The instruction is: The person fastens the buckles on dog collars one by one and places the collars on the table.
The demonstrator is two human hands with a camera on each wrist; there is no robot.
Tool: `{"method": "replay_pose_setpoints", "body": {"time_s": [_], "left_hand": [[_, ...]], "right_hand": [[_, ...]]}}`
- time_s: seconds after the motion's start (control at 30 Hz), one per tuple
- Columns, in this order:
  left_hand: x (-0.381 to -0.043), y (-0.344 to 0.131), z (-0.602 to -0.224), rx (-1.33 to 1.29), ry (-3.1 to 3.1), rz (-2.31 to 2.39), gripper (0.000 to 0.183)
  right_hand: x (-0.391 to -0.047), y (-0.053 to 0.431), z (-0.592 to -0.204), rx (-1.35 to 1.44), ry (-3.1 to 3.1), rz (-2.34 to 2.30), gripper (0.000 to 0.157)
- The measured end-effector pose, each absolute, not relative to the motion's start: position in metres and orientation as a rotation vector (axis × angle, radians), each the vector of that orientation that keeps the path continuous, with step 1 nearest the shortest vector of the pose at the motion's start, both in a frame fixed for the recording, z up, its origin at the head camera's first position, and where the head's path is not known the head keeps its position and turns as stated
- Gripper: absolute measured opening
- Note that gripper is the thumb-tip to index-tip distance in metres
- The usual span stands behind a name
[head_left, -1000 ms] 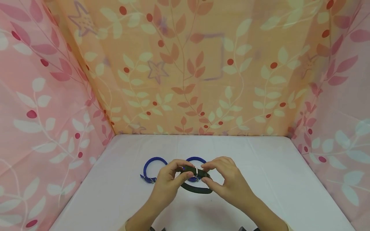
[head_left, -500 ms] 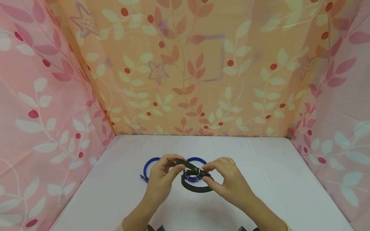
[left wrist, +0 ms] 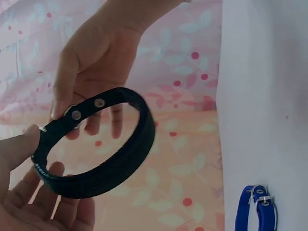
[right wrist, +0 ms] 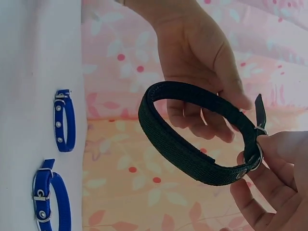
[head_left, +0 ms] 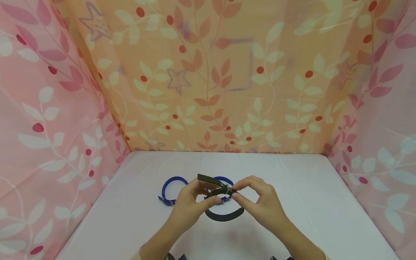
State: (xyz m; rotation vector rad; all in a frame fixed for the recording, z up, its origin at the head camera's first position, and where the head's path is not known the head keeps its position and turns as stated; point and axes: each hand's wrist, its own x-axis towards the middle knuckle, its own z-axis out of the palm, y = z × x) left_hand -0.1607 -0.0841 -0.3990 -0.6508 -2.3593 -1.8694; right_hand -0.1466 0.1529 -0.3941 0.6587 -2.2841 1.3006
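A dark pet collar (head_left: 224, 217) with a metal buckle and eyelets is held in a loop above the table. My left hand (head_left: 189, 202) pinches the band on the buckle's left, thumb in front and fingers behind. Thumb and forefinger of my right hand (head_left: 264, 196) pinch the band at the buckle. The free strap end (head_left: 208, 178) sticks out up and to the left, past the left fingers. In the right wrist view, the tip (right wrist: 260, 108) stands out beyond the metal keeper. Rivets (left wrist: 99, 103) show along the band in the left wrist view.
Two blue collars lie buckled in loops on the white table (head_left: 130, 213). One blue collar (head_left: 164, 187) is left of the hands; the other (head_left: 224, 178) is partly hidden behind the dark collar. Flower-patterned cloth walls (head_left: 208, 90) stand at the back and both sides.
The left hand slid left along the strap end, then let go of it and moved back down to the band beside the buckle. The strap end now points up-left. The right hand kept its pinch.
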Motion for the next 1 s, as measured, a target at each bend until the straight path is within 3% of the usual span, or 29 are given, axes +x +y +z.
{"method": "replay_pose_setpoints", "body": {"time_s": [0.13,0.37,1.0], "left_hand": [[-0.159,-0.080,-0.403,-0.703,-2.333,-1.866,0.025],[-0.156,-0.075,-0.406,-0.824,-2.144,-1.964,0.018],[-0.151,-0.065,-0.415,-1.020,-2.119,-1.805,0.016]], "right_hand": [[-0.145,0.152,-0.391,0.667,-2.302,1.335,0.023],[-0.145,0.152,-0.394,0.861,-2.248,1.238,0.041],[-0.149,0.149,-0.395,1.003,-1.922,1.213,0.037]]}}
